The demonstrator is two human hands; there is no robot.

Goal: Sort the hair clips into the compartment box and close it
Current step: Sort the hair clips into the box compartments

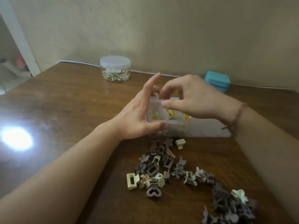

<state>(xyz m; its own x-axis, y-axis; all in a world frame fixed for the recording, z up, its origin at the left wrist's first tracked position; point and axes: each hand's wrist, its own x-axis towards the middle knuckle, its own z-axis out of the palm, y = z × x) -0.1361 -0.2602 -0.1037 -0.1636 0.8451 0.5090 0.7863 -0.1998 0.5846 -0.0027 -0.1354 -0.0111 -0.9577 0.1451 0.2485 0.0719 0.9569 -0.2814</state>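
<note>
Clips (163,168) lie nearest, a loose heap on the brown table (72,97): brown, grey and cream claws shaped as flowers, hearts and open rectangles. A cream rectangular one (132,181) sits at the heap's left edge, and a second, darker cluster (233,206) spreads off to the right, topped by a pale flower clip (239,195). One small cream clip (180,143) stands apart, just in front of the box.

Beyond the heap stands the translucent box (208,128), its long side facing the camera. Its left end is held between both hands, where yellow and white clips show through the clear plastic. The left hand (139,117) cups that end, thumb under the near edge and fingers straight up along the side. The right hand (192,101) comes over the top, its thumb and curled fingers pinching the clear upper part of the box; whether that part is a lid I cannot tell. A thin cord bracelet (237,113) circles the right wrist.

Farther back, near the wall, a round clear jar (115,68) with a lid holds gold-coloured trinkets. To the right, against the wall, sits a teal case (217,81). A bright glare (17,138) lies on the table at left.
</note>
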